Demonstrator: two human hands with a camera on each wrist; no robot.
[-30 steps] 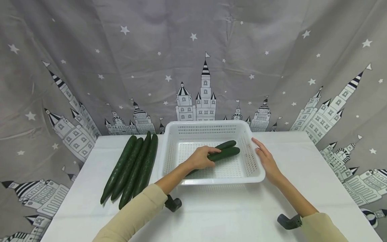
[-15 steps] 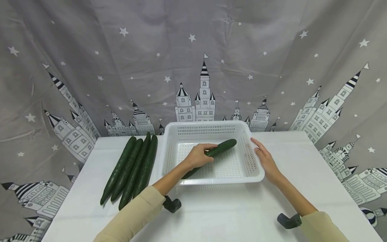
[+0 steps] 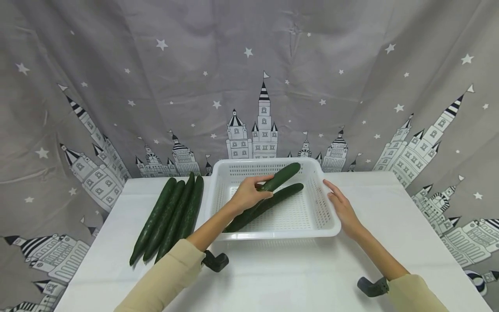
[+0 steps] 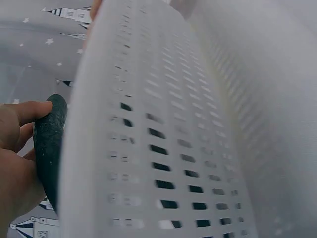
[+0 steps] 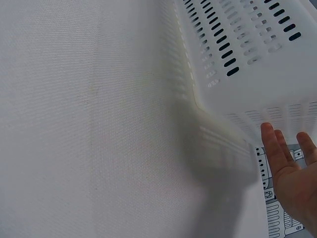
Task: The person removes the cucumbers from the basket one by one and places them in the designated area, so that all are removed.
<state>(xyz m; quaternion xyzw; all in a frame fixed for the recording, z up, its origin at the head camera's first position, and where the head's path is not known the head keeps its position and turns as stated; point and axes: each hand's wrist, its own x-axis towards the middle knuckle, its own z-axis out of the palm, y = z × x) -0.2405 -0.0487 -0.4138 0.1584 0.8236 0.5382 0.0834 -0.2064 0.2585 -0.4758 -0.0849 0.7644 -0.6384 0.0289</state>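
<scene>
Shifted toward the top of the frame since half a second ago, one cucumber (image 3: 283, 175) is clamped between the left hand's (image 3: 248, 193) thumb and fingers, over a second cucumber (image 3: 280, 197) in the white basket (image 3: 273, 235), mid-frame. Against its right wall, the right hand's (image 3: 345, 212) straightened fingers are rested. Four cucumbers (image 3: 178, 216) are lined up at frame left.

Cucumbers (image 3: 286, 174) are green, the basket (image 3: 273, 235) white, the starry curtain (image 3: 187, 47) seemingly grey.

Grey curtain (image 3: 335, 34) with printed stars (image 3: 248, 52) and castles (image 3: 265, 141) behind white table (image 3: 296, 277)
</scene>
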